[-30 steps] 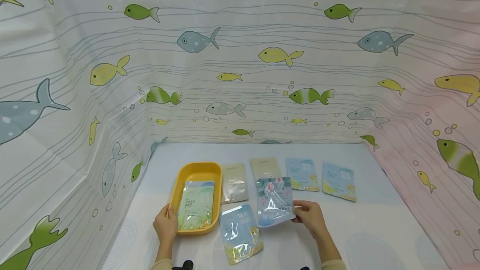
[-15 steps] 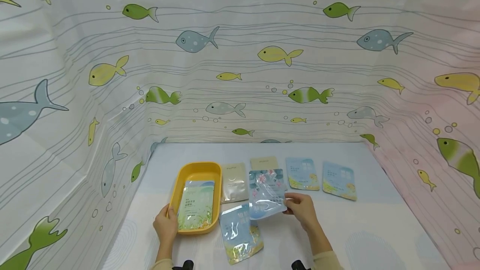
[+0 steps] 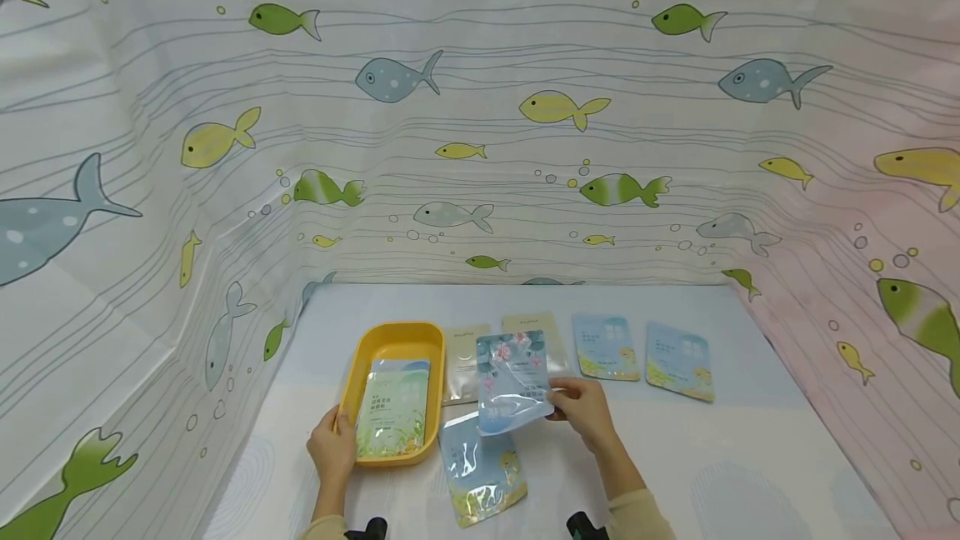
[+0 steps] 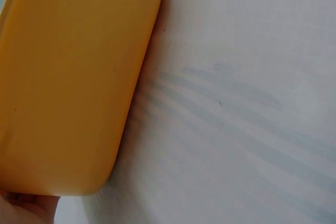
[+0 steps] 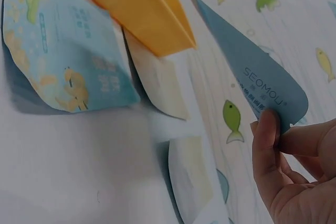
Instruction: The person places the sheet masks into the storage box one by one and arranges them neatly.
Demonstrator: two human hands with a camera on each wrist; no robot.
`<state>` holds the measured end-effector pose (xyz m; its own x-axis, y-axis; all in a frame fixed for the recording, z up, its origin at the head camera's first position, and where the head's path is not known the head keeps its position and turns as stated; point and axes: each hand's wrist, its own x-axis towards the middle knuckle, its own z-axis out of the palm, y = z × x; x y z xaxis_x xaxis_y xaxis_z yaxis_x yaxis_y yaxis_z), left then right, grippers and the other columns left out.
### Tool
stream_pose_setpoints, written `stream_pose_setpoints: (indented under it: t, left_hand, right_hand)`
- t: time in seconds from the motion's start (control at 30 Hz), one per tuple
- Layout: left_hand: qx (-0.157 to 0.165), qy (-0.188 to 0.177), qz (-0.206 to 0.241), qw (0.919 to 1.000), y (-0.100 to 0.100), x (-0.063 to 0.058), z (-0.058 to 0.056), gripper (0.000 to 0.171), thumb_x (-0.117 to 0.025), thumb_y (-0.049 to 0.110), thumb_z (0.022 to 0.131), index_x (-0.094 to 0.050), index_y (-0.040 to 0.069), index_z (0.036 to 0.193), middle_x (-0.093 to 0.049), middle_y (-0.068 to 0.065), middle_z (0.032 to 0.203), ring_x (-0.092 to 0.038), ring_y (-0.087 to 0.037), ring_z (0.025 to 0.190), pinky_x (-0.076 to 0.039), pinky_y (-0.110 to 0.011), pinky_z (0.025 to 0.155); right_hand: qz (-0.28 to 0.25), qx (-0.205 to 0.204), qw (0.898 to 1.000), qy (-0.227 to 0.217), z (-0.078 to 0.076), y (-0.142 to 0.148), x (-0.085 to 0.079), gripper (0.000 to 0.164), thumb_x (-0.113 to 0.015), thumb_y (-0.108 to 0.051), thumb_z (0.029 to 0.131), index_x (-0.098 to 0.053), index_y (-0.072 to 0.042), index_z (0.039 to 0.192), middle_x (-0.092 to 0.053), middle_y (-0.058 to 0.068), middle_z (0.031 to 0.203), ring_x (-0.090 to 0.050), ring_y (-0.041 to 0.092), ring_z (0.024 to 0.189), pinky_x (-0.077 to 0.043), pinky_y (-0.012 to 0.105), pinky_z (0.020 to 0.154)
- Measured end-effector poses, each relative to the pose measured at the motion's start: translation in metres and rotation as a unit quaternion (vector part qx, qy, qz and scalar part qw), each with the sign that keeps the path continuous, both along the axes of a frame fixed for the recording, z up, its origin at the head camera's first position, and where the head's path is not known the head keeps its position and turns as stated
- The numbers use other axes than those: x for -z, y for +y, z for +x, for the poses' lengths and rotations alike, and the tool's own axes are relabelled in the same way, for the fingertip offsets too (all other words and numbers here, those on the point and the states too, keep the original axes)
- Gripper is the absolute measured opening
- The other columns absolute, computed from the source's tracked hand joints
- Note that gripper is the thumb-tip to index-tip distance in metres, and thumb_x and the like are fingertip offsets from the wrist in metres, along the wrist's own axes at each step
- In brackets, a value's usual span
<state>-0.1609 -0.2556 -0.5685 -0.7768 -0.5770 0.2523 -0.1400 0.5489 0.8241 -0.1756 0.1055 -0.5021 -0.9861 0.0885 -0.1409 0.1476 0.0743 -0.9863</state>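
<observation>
My right hand (image 3: 583,411) pinches the right edge of a blue floral sachet (image 3: 513,382), which hangs above the table. In the right wrist view, thumb and fingers of the right hand (image 5: 294,169) grip the sachet (image 5: 262,85) by its lower end. On the left, my left hand (image 3: 332,448) holds the near left side of a yellow tray (image 3: 437,357). Inside that tray lies a green sachet (image 3: 392,411) over another pouch. In the left wrist view, the tray's outer wall (image 4: 68,87) hides most of the left hand (image 4: 31,211).
A blue sachet (image 3: 483,473) lies in front of the held one. Two beige sachets (image 3: 461,365) sit partly behind it. Farther right rest two more blue sachets, one (image 3: 606,346) beside the other (image 3: 679,361). A fish-print curtain (image 3: 540,173) surrounds the table.
My right hand has moved left and slightly away from me, carrying the floral sachet toward the yellow tray. My left hand and the tray have stayed in place.
</observation>
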Motion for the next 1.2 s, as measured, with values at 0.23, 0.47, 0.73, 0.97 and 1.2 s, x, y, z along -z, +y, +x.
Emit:
stream_pose_setpoints:
  t: [0.23, 0.47, 0.73, 0.97, 1.2]
  left_hand:
    - [-0.002, 0.006, -0.004, 1.0000, -0.001, 0.002, -0.001, 0.027, -0.049, -0.002, 0.090, -0.059, -0.018, 0.108, -0.059, -0.036, 0.106, -0.054, -0.054, 0.101, -0.042, -0.059, 0.087]
    - [-0.001, 0.000, -0.001, 1.0000, -0.002, 0.003, -0.001, 0.027, -0.049, -0.001, 0.090, -0.059, -0.018, 0.109, -0.059, -0.036, 0.106, -0.054, -0.054, 0.102, -0.042, -0.059, 0.088]
    - [0.000, -0.005, 0.000, 1.0000, -0.002, 0.003, -0.001, 0.027, -0.048, -0.001, 0.091, -0.058, -0.018, 0.110, -0.059, -0.036, 0.107, -0.054, -0.053, 0.103, -0.041, -0.059, 0.089]
    - [0.000, -0.002, -0.002, 1.0000, -0.001, 0.000, -0.001, 0.027, -0.049, -0.001, 0.090, -0.059, -0.018, 0.109, -0.059, -0.036, 0.106, -0.054, -0.054, 0.102, -0.041, -0.059, 0.088]
    - [-0.002, -0.001, -0.002, 1.0000, 0.000, 0.001, 0.000, 0.027, -0.048, -0.002, 0.091, -0.058, -0.018, 0.109, -0.059, -0.037, 0.106, -0.054, -0.054, 0.101, -0.042, -0.059, 0.087]
  right_hand:
    - [-0.002, -0.017, 1.000, 0.011, -0.003, -0.011, -0.003, 0.026, -0.060, 0.010, 0.080, -0.061, 0.018, 0.105, -0.067, 0.024, 0.085, -0.066, 0.021, 0.061, -0.057, 0.031, 0.057]
    - [-0.007, -0.030, 0.999, 0.014, -0.005, -0.021, -0.006, 0.026, -0.060, 0.009, 0.081, -0.060, 0.019, 0.106, -0.067, 0.025, 0.086, -0.067, 0.023, 0.063, -0.057, 0.032, 0.058]
    - [0.000, -0.049, 0.999, 0.018, -0.008, -0.029, -0.006, 0.026, -0.059, 0.009, 0.082, -0.060, 0.019, 0.106, -0.067, 0.024, 0.085, -0.067, 0.023, 0.063, -0.057, 0.032, 0.059]
    - [-0.003, -0.064, 0.998, 0.019, -0.008, -0.035, -0.009, 0.026, -0.060, 0.008, 0.083, -0.059, 0.019, 0.106, -0.067, 0.023, 0.085, -0.067, 0.022, 0.062, -0.057, 0.032, 0.059]
    - [0.003, -0.078, 0.997, 0.020, -0.010, -0.045, -0.008, 0.025, -0.060, 0.007, 0.083, -0.061, 0.018, 0.106, -0.067, 0.021, 0.083, -0.066, 0.019, 0.058, -0.057, 0.033, 0.059]
